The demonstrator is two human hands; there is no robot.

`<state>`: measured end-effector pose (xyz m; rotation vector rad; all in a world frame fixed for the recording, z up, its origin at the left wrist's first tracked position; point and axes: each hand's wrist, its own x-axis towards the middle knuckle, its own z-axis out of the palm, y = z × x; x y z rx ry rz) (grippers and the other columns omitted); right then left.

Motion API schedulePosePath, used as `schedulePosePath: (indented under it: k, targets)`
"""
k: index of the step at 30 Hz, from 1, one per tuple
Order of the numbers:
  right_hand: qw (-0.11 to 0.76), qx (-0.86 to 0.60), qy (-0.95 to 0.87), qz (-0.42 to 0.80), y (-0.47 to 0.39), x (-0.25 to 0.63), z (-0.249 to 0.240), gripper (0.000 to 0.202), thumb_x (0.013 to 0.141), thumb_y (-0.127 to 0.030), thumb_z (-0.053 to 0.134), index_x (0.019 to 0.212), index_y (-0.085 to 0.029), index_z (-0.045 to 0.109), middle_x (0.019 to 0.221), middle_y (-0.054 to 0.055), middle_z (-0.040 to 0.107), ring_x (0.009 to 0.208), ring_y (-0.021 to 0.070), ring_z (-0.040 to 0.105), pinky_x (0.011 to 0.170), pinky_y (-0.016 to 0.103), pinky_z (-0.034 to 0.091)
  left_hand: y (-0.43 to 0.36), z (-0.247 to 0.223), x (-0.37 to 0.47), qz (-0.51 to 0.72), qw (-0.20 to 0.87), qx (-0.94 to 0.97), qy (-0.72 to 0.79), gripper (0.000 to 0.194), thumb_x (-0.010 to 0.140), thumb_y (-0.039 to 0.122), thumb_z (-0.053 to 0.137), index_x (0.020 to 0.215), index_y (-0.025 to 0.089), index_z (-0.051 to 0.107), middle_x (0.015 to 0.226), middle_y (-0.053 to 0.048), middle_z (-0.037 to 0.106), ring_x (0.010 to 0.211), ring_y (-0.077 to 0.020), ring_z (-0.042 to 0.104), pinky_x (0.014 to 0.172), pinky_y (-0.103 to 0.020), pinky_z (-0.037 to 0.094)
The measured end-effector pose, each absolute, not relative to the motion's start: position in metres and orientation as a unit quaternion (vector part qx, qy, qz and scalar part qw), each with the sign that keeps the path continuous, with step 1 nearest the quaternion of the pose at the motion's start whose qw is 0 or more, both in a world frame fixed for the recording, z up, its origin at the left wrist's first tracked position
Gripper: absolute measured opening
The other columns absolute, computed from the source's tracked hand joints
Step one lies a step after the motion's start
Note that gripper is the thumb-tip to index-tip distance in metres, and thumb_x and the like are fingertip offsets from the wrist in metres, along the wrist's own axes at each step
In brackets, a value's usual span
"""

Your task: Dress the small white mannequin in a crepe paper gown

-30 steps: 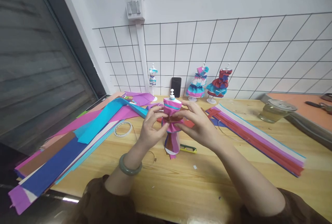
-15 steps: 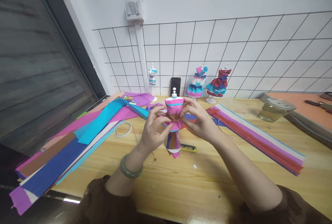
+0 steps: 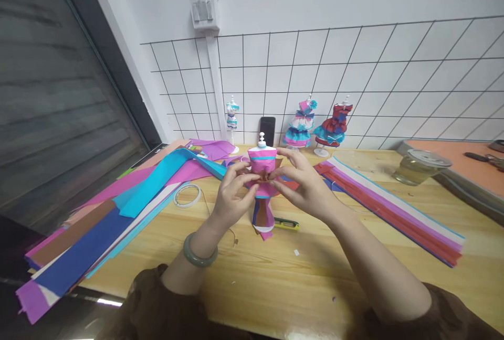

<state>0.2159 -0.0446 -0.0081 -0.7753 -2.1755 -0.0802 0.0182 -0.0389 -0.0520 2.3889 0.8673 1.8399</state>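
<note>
A small white dress-form mannequin (image 3: 262,143) stands on the table in front of me, leaning slightly left. Its bodice (image 3: 263,167) is pink with a turquoise band; below flares a short pink skirt piece (image 3: 266,191) with turquoise edging. Brown crepe paper (image 3: 266,176) is bunched at the waist. My left hand (image 3: 233,193) pinches at this brown paper from the left. My right hand (image 3: 305,185) grips its other side, the index finger raised beside the bodice. Multicoloured paper (image 3: 263,213) covers the lower part and stand.
Crepe paper strips (image 3: 90,245) lie piled on the left, striped ones (image 3: 394,209) on the right. Nearby are a tape roll (image 3: 187,196) and a yellow-green cutter (image 3: 287,224). Dressed mannequins (image 3: 300,127), a phone (image 3: 268,131) and a lidded cup (image 3: 421,167) stand farther back.
The mannequin has tilted a little to the left. The brown paper at its waist looks more bunched, and my right fingers have shifted slightly.
</note>
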Motion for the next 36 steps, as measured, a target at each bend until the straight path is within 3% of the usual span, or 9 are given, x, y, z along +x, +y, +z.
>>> schedulePosePath:
  k: [6,14,23,28,36]
  targets:
    - [0.401,-0.306,-0.863,-0.025,-0.0441,0.2159,-0.0093,0.010,0.088,-0.025,0.056,0.093,-0.024,0.064,0.133,0.011,0.045,0.127,0.0282,0.043,0.100,0.051,0.042,-0.0358,-0.0537,0.0163,0.585,-0.029,0.765,0.269,0.020,0.083,0.012,0.060,0.099,0.021,0.065,0.111,-0.008,0.056,0.102,-0.0182,0.058,0.084,-0.035,0.053]
    - [0.384,-0.309,-0.869,-0.032,-0.0402,0.2193,-0.0086,0.007,0.087,-0.026,0.058,0.088,-0.025,0.065,0.132,0.010,0.049,0.120,0.0294,0.049,0.095,0.052,0.044,-0.0346,-0.0540,0.0119,0.542,-0.138,0.778,0.288,0.016,0.081,0.013,0.058,0.094,0.022,0.063,0.111,-0.010,0.057,0.106,-0.0234,0.055,0.088,-0.043,0.048]
    - [0.387,-0.305,-0.869,-0.051,-0.0428,0.2163,-0.0085,0.012,0.087,-0.026,0.057,0.096,-0.027,0.066,0.134,0.009,0.047,0.121,0.0287,0.049,0.094,0.051,0.045,-0.0410,-0.0484,0.0129,0.542,-0.125,0.777,0.296,0.014,0.078,0.013,0.057,0.089,0.020,0.058,0.114,-0.010,0.056,0.110,-0.0260,0.052,0.091,-0.045,0.046]
    - [0.395,-0.300,-0.867,-0.049,-0.0403,0.2172,-0.0109,0.011,0.088,-0.024,0.056,0.091,-0.026,0.066,0.131,0.009,0.048,0.120,0.0279,0.050,0.094,0.051,0.046,-0.0405,-0.0481,0.0120,0.537,-0.118,0.779,0.302,0.012,0.077,0.015,0.058,0.088,0.021,0.058,0.115,-0.010,0.055,0.111,-0.0264,0.052,0.091,-0.046,0.045]
    - [0.377,-0.318,-0.869,-0.028,-0.0417,0.2167,-0.0086,0.011,0.091,-0.025,0.051,0.091,-0.022,0.061,0.134,0.013,0.046,0.125,0.0280,0.046,0.097,0.049,0.044,-0.0390,-0.0483,0.0125,0.542,-0.116,0.776,0.302,0.021,0.077,0.016,0.063,0.096,0.021,0.056,0.108,-0.009,0.056,0.106,-0.0242,0.054,0.089,-0.043,0.046]
